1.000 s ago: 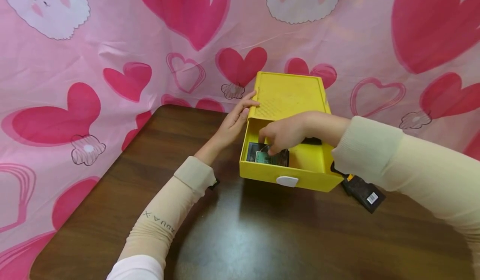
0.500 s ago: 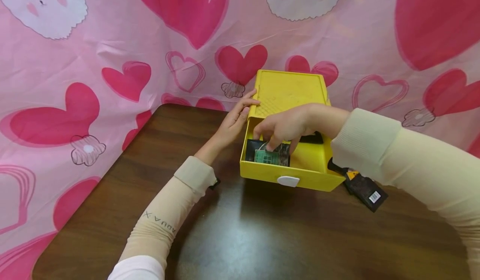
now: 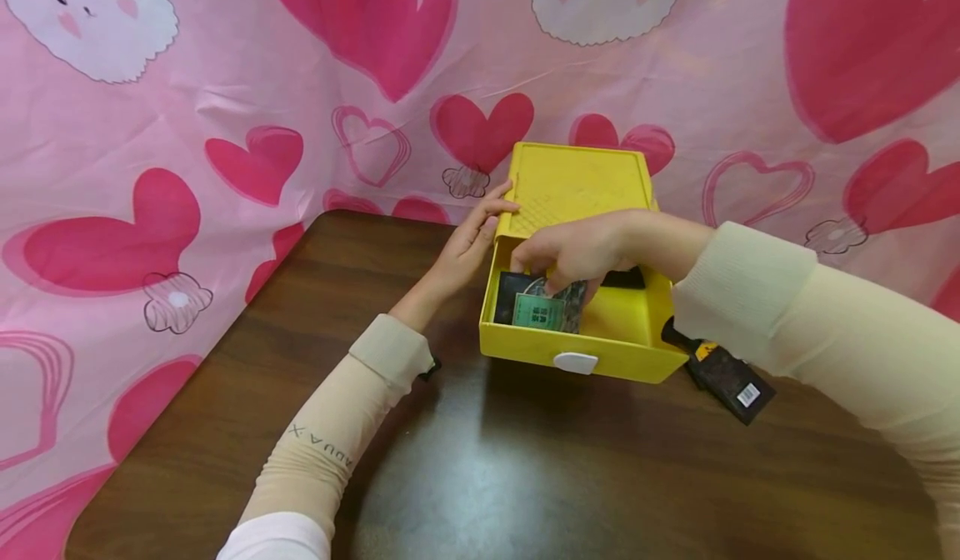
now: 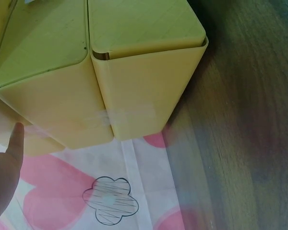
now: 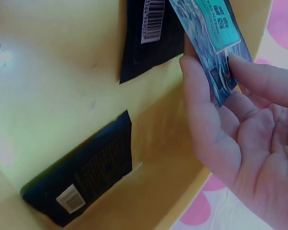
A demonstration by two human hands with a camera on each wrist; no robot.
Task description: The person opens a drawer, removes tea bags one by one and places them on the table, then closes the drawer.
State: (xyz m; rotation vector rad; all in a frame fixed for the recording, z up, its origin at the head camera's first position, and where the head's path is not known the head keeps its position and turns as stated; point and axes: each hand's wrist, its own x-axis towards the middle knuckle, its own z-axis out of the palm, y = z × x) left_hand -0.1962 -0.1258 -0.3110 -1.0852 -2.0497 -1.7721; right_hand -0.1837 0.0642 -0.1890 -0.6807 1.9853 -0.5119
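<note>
My right hand reaches into the pulled-out yellow drawer and pinches a green tea packet between thumb and fingers. In the right wrist view the tea packet, with its turquoise label, stands tilted in the right hand. Beneath it lies a black packet with a barcode. A second black packet leans near the other end of the drawer. My left hand rests against the left upper edge of the yellow drawer unit, fingers mostly straight.
A white pull sits on the drawer front. Black packets lie on the brown table right of the unit. A pink heart-print cloth hangs behind. Stacked drawer sections show in the left wrist view.
My right thumb and fingers have come together on the green tea packet, which now tilts up a little from the black packet below. My left hand has stayed in place.
</note>
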